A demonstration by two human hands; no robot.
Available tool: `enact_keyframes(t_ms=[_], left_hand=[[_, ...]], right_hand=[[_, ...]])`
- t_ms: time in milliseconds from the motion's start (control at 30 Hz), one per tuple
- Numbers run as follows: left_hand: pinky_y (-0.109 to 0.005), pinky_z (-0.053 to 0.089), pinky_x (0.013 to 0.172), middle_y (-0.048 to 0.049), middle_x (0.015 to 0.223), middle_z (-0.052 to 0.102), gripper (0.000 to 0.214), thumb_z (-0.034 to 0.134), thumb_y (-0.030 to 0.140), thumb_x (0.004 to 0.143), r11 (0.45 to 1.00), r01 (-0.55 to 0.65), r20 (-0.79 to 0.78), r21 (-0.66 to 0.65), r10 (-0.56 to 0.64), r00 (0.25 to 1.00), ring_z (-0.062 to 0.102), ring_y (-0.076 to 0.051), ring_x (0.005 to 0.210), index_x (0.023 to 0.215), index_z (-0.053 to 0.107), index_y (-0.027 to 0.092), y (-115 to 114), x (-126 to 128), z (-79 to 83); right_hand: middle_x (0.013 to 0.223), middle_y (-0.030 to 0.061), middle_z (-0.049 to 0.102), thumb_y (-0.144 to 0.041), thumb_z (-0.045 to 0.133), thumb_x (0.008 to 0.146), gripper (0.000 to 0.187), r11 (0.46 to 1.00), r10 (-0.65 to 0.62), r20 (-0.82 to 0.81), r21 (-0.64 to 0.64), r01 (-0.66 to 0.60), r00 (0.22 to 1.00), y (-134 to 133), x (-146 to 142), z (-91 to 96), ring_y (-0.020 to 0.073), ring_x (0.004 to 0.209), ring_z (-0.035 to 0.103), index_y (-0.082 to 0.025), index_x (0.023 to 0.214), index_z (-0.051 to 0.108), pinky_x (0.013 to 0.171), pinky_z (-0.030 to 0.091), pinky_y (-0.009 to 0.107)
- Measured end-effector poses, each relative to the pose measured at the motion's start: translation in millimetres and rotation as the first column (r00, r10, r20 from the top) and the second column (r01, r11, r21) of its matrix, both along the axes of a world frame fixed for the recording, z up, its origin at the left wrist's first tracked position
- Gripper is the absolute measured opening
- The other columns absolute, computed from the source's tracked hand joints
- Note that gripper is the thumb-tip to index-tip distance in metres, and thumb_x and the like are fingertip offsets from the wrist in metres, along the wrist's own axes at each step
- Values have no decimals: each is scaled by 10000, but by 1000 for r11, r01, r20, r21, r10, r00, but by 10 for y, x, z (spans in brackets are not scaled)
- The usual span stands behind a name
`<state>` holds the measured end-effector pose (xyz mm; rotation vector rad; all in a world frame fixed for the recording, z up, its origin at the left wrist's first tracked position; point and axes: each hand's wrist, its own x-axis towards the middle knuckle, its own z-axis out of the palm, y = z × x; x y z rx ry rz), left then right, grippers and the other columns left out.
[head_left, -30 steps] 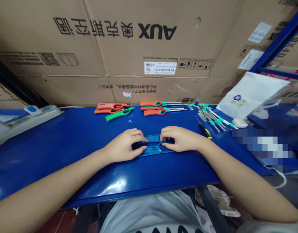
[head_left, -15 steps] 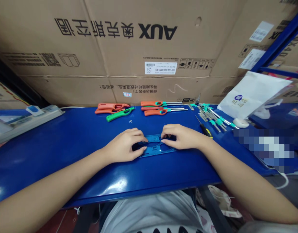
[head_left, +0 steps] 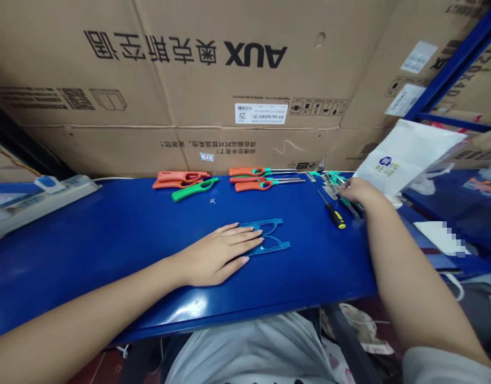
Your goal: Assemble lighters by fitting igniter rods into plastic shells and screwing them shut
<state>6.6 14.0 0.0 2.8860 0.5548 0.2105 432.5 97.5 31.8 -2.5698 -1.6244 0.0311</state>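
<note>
My left hand (head_left: 219, 250) lies flat with fingers stretched out, pressing on the left end of a blue plastic lighter shell (head_left: 271, 237) on the blue table (head_left: 109, 234). My right hand (head_left: 355, 189) has reached to the far right, onto a pile of metal rods with green tips (head_left: 335, 184). Its fingers are curled down among the rods and mostly hidden. A screwdriver with a yellow and black handle (head_left: 333, 212) lies just left of that wrist.
Orange and green lighter shells (head_left: 185, 181) and assembled orange lighters (head_left: 261, 178) lie along the back of the table. Large cardboard boxes (head_left: 229, 80) form a wall behind. A white paper bag (head_left: 405, 154) leans at the right. A white power strip (head_left: 45, 186) sits at the left.
My right hand left the blue shell and moved right and back to the pile of rods. My left hand flattened out on the shell, which now lies uncovered at its right end.
</note>
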Motion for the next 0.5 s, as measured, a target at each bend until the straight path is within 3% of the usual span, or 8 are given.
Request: enact_keyframes(t_ms=[100, 233, 433, 500], left_hand=[[-483, 241, 1275, -39, 1626, 393, 518, 379, 294, 1069, 1000, -19, 1, 2, 19, 1000, 365, -229, 1514, 1585, 352, 255, 26, -8, -8], [-483, 251, 1274, -42, 1606, 426, 510, 405, 312, 1065, 999, -31, 17, 13, 31, 999, 390, -233, 1501, 1571, 389, 256, 57, -31, -8], [-504, 312, 1247, -73, 1544, 513, 476, 450, 309, 1053, 999, -33, 84, 39, 30, 996, 461, -248, 1456, 1525, 473, 250, 105, -51, -8], [-508, 339, 1232, -78, 1521, 540, 462, 459, 301, 1048, 998, -38, 102, 49, 33, 994, 488, -253, 1437, 1505, 503, 250, 114, -53, -3]], right_hand=[[866, 173, 726, -159, 706, 762, 13, 994, -42, -19, -102, 40, 999, 44, 59, -56, 315, 861, 707, -150, 753, 706, 732, 511, 353], [876, 182, 714, -197, 730, 744, 71, 992, -67, -33, -112, 63, 997, 84, 55, -76, 346, 905, 697, -166, 726, 670, 737, 521, 373], [717, 117, 654, -247, 657, 773, 100, 996, -86, -59, 15, 87, 995, 2, 56, 16, 307, 785, 666, -200, 696, 613, 697, 494, 378], [674, 87, 624, -223, 628, 765, 49, 989, -18, -105, 143, 33, 994, -41, 36, 44, 272, 711, 629, -204, 728, 603, 665, 474, 361]])
